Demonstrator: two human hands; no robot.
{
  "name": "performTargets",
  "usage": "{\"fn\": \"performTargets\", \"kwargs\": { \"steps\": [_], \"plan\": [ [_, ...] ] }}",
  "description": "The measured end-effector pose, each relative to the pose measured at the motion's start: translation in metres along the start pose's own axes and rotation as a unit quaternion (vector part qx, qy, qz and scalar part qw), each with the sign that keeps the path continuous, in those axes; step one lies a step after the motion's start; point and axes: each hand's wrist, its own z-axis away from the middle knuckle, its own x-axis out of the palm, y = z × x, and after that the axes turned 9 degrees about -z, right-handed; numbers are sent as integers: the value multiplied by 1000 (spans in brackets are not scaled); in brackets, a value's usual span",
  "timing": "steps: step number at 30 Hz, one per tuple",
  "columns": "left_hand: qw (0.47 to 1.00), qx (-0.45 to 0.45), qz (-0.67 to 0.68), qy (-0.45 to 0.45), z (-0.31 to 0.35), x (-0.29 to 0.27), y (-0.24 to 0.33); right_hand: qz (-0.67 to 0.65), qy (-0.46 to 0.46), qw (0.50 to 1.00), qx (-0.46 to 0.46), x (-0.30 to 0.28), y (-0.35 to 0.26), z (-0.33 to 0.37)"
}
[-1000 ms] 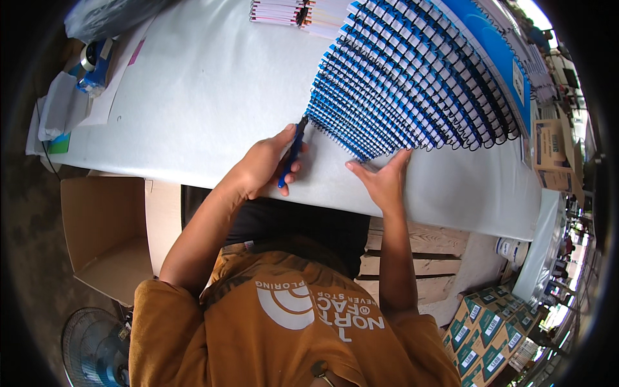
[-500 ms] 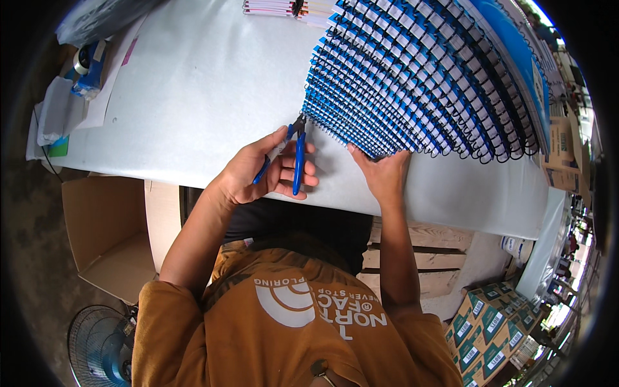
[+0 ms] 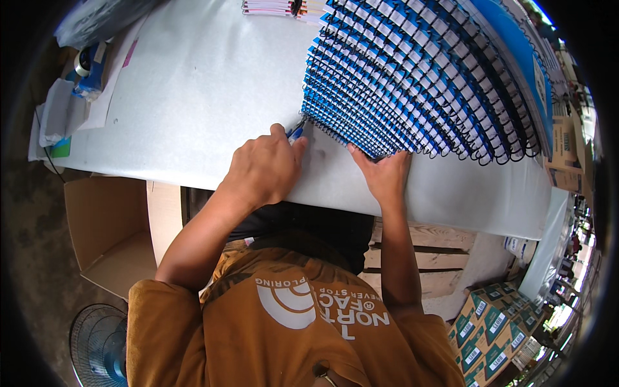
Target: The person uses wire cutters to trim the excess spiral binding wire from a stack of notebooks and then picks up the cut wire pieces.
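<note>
A tall stack of blue-and-white spiral-bound notebooks (image 3: pixel 412 84) stands on the grey-white table (image 3: pixel 187 97), its black coil edges turned toward me. My left hand (image 3: pixel 265 166) is wrapped round blue-handled pliers (image 3: pixel 296 133), back of the hand upward. The dark tips of the pliers reach the lower left corner of the stack, at the coil ends; the hand hides most of the handles. My right hand (image 3: pixel 382 173) is pressed against the lower front edge of the stack, thumb on the coils, its other fingers hidden beneath or behind the notebooks.
Cardboard boxes (image 3: pixel 113 222) sit below the table at left, beside a fan (image 3: pixel 100 345). Packed cartons (image 3: pixel 493 335) are piled at lower right. More bound booklets (image 3: pixel 271 8) lie at the far edge. A tape roll (image 3: pixel 82 63) is at far left.
My left hand has turned over from palm up to back up, and its fingers have closed round the pliers' handles. The right hand stays where it was.
</note>
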Motion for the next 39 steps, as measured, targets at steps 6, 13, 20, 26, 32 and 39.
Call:
{"fn": "performTargets", "kwargs": {
  "steps": [6, 13, 20, 26, 32, 39],
  "plan": [
    [834, -93, 474, -266, -12, -9, -29, 51, 19, 999, -6, -2, -2, 1],
    [667, -76, 666, -324, -12, 6, -40, 81, 11, 997, 3, -3, -5, 1],
    [769, -12, 556, -316, -25, 6, -60, 91, -4, 996, 15, -3, -1, 4],
    [996, -6, -13, -90, -5, -15, -7, 68, -3, 998, 20, -5, -1, 5],
    [1000, 7, 8, -10, -9, -30, -56, -186, 119, 975, -34, -16, 26, 10],
    [953, 17, 110, 282, 1, 7, -52, -478, 55, 851, 210, -42, 61, -90]
  ]
}}
